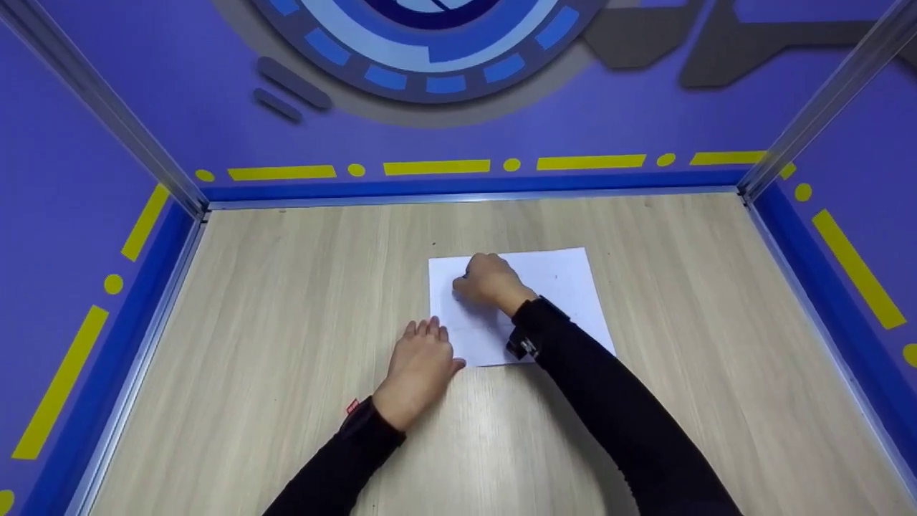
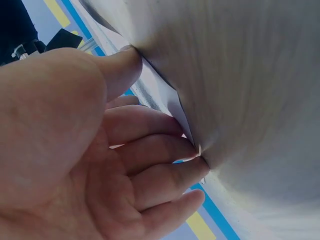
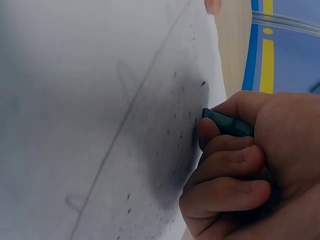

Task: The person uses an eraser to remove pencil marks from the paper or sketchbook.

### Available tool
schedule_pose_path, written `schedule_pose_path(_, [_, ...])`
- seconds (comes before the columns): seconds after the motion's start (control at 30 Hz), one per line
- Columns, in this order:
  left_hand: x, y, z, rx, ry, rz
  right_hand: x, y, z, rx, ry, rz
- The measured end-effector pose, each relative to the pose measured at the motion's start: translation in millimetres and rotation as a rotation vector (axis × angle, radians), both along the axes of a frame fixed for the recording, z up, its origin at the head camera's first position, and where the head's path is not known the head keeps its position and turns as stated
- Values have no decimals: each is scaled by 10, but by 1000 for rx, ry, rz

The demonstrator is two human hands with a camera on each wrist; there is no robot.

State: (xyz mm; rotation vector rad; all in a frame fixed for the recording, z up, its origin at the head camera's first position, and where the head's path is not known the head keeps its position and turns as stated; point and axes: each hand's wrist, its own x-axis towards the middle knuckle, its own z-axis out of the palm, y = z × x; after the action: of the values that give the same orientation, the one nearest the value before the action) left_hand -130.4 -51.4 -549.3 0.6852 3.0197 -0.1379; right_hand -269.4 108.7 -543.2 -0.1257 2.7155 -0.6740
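Observation:
A white sheet of paper (image 1: 562, 294) lies on the wooden table. Over its left part, my right hand (image 1: 491, 278) has its fingers curled and pinches a small dark green eraser (image 3: 229, 124), partly hidden by the fingers. The right wrist view shows a long grey pencil line (image 3: 120, 125) with faint loops beside it, and dark crumbs (image 3: 129, 196) scattered on the sheet. My left hand (image 1: 419, 365) rests at the paper's lower left corner, fingers extended, thumb and fingertips touching down along the edge.
The wood-grain tabletop (image 1: 301, 308) extends around the sheet. Blue-purple panels (image 1: 179, 115) with yellow dashes and metal framing enclose it at the back, left and right. A small dark speck (image 1: 433, 244) lies beyond the paper.

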Motion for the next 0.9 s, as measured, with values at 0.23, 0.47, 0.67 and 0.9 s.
schedule_pose_path(0.23, [8,20,10,-6,-9,6,9,418,-15,-39,-9,-10])
schedule_pose_path(0.47, [7,11,15,-22,-6,7,22,888,-47,-38,4,-27])
schedule_pose_path(0.67, [1,16,6,-21,-27,12,83,1267,-28,-49,-18,-69])
schedule_pose_path(0.9, [1,14,21,-32,-48,13,94,1596,-5,-10,-37,-106])
